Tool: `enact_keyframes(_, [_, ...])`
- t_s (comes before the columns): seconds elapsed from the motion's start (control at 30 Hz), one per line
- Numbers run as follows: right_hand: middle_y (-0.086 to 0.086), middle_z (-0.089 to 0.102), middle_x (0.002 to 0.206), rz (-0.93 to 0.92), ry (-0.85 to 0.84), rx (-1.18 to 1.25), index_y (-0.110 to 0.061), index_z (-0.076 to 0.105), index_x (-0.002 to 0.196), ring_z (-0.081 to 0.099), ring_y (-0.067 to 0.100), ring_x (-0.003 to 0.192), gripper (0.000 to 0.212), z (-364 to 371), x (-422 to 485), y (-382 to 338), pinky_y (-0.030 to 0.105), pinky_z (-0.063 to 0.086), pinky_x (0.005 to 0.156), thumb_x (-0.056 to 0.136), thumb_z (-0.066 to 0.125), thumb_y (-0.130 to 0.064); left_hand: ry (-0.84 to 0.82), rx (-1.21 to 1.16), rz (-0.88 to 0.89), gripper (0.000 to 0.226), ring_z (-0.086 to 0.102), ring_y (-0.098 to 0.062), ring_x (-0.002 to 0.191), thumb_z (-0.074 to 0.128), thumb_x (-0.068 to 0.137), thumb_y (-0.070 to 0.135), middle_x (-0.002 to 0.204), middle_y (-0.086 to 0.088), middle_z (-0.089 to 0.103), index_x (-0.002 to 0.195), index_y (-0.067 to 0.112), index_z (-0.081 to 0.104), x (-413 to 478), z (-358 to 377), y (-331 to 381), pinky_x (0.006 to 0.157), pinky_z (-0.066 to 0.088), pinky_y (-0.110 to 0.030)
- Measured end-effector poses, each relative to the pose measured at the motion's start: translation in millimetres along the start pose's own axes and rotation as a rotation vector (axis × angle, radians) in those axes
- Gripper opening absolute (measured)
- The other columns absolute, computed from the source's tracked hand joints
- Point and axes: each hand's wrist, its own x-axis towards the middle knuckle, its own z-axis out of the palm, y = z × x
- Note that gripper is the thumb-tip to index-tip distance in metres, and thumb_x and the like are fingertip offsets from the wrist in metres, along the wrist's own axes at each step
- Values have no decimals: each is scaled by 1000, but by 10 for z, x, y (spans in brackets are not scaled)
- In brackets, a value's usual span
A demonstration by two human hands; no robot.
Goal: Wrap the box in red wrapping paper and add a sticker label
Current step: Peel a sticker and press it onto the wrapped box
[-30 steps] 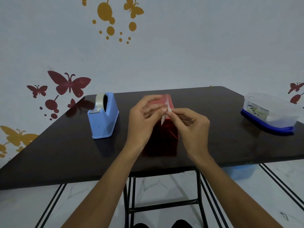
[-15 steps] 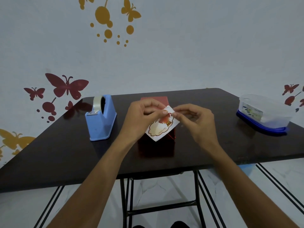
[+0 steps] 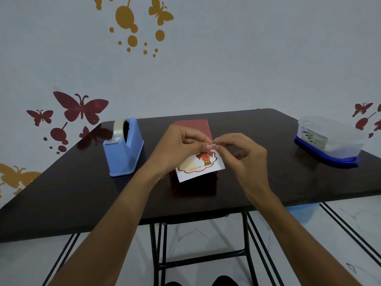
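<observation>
Centre of frame: the box stands on the dark glossy bench, wrapped in red paper. Its top face reads as matte, paler red above the knuckles. The front face is darker and shinier, and only its lower strip shows under the label. A dim red reflection lies on the bench just below it.

Sticker label: a white rectangular sheet, tilted, with its lower corner pointing down-left. The print is a cream, cloud-shaped patch with a brown-orange outline and a small bear figure with something red above it near the upper right. "Best Wishes" runs along the patch, upside down from this view. The sheet is held in front of the box, covering most of the front face. I cannot tell whether it touches the wrapping.

Left hand: fingers curled, thumb and forefinger pinching the sheet's upper edge.
Right hand: thumb and forefinger pinching the same upper corner, tip to tip with the left hand, the remaining fingers loosely curled.

Left of the box, apart from it: a blue tape dispenser with a clear tape roll. At far right of the bench is a clear plastic container resting on its blue lid. The wall behind carries red and yellow butterfly decals.
</observation>
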Motion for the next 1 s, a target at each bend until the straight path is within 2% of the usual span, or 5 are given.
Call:
enact_keyframes(0.23, [2, 72, 89, -379, 135, -462, -10, 75, 86, 63, 14, 85, 11, 64, -91, 139, 20, 48, 74, 82, 69, -17, -63, -74, -140, 10, 61, -5, 50, 66, 85, 7, 64, 1, 70, 79, 11, 72, -5, 18, -3, 47, 46, -13])
enact_keyframes(0.4, [7, 72, 87, -537, 136, -483, -4, 73, 84, 60, 14, 86, 7, 56, -108, 211, 23, 50, 77, 82, 68, -8, -96, -155, -160, 6, 63, -5, 54, 66, 84, 6, 65, 0, 71, 81, 8, 71, -22, 16, -46, 51, 48, -13])
enact_keyframes(0.53, [-8, 69, 87, -102, 105, -48, -17, 68, 94, 64, 7, 80, 10, 9, -100, 40, 19, 52, 66, 88, 62, -11, -52, -215, -114, 5, 66, -8, 57, 70, 80, 6, 68, -2, 72, 83, 9, 72, -33, -2, -78, 52, 50, -15])
enact_keyframes(0.67, [-15, 70, 68, 352, -48, 260, -24, 68, 78, 62, 5, 61, 21, -66, 15, -77, 14, 47, 48, 91, 56, -12, -47, -56, -12, 6, 67, -6, 61, 72, 79, 10, 70, 2, 73, 84, 14, 74, -11, -40, -59, 52, 47, -13])
enact_keyframes(1.0, [2, 72, 69, 556, -245, 478, -11, 71, 77, 65, 15, 57, 14, -120, 87, -123, 21, 52, 46, 71, 65, -23, -46, 95, 123, 8, 68, -5, 67, 73, 79, 12, 74, 3, 73, 86, 14, 76, 8, -76, -64, 58, 48, -13])
